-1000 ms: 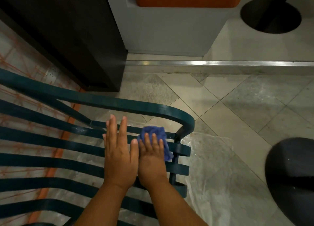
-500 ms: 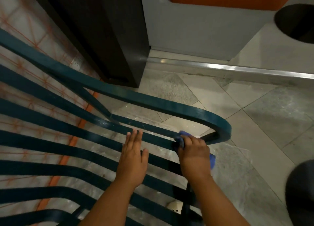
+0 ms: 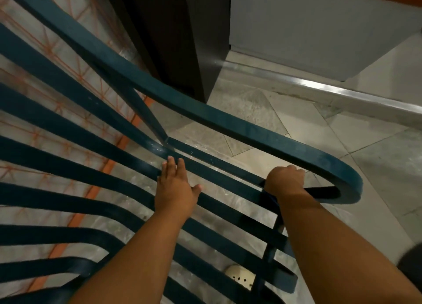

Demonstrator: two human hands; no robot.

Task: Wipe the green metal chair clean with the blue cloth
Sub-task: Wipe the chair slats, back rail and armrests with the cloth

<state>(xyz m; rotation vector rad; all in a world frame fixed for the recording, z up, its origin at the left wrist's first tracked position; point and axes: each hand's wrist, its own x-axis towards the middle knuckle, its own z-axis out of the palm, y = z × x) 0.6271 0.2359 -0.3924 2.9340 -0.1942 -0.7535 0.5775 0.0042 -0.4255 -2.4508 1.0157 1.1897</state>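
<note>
Nearest us, the green metal chair (image 3: 96, 111) fills the frame, flat teal slats fanning toward the curved armrest (image 3: 262, 134). Left hand (image 3: 175, 189) lies flat on a slat on the seat side of that armrest, fingers straight and together, thumb out, gripping nothing, just bracing. Right hand (image 3: 285, 181) sits just under the armrest's bend, fist curled tight. The blue cloth (image 3: 270, 197) barely shows, a dark blue scrap below the wrist; most of it is hidden inside the fist. That cloth looks soft and light, best bunched in the palm. The chair looks rigid and weighty, smooth paint likely slick, so steady it by a slat or the armrest. Pale specks dot the slats beyond the left fingertips. Past the armrest: grey floor tiles (image 3: 308, 125).
</note>
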